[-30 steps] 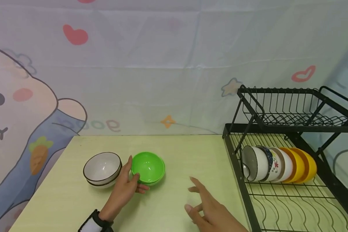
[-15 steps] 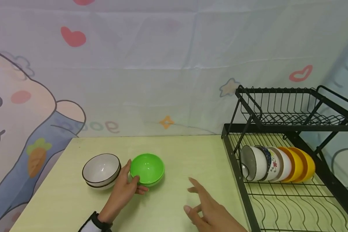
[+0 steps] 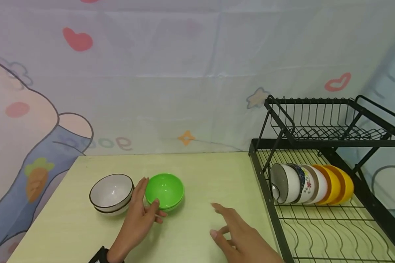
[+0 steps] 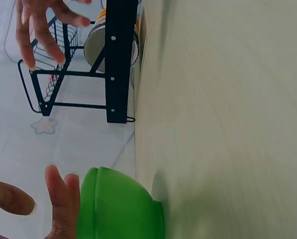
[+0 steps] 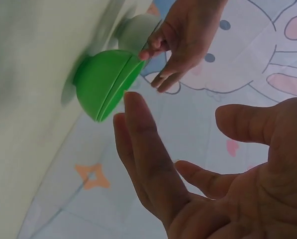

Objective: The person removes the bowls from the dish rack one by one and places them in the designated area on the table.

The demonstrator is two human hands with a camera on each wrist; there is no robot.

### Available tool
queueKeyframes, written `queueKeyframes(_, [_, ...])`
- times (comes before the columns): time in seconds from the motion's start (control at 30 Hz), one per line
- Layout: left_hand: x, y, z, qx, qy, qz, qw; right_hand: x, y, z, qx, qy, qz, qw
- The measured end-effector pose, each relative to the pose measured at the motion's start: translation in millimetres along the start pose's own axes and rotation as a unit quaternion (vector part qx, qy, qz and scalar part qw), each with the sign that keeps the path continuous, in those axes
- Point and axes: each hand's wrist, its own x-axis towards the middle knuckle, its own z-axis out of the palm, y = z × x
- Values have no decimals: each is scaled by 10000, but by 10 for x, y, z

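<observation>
Two green bowls [image 3: 166, 191], one nested in the other, stand on the pale table. My left hand [image 3: 136, 219] is at their near left side, fingers loosely extended and thumb in front of the rim. In the left wrist view, thumb and fingers [image 4: 62, 201] are spread beside the green bowls [image 4: 121, 209]. To the left of that hand stands a stack of two white bowls [image 3: 111, 191] with dark rims. My right hand [image 3: 240, 233] hovers over the table to the right of the green bowls, fingers apart and slightly bent, holding nothing.
A black two-tier dish rack [image 3: 349, 143] stands at the right. On its lower tier a row of bowls rests on edge: white ones, a floral-patterned bowl [image 3: 307, 185] and yellow bowls [image 3: 343, 184]. A printed cloth [image 3: 171, 87] hangs behind the table.
The head view has turned slightly right, so everything sits a little further left. The left hand's fingers lie closer together beside the green bowls. The bowls stay in place.
</observation>
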Motion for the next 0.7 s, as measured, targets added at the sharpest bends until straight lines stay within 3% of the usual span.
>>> queueKeyframes(0.3, [-212, 135, 112, 480, -190, 657, 9965, -32, 4, -118, -577, 424, 219, 9972])
queueKeyframes(0.53, [-348, 148, 210, 506, -398, 619, 9960, -93, 69, -211, -962, 637, 324, 9928])
queueKeyframes(0.7, [-390, 143, 261, 600, -661, 536, 9946, -133, 125, -252, -1222, 733, 123, 9897])
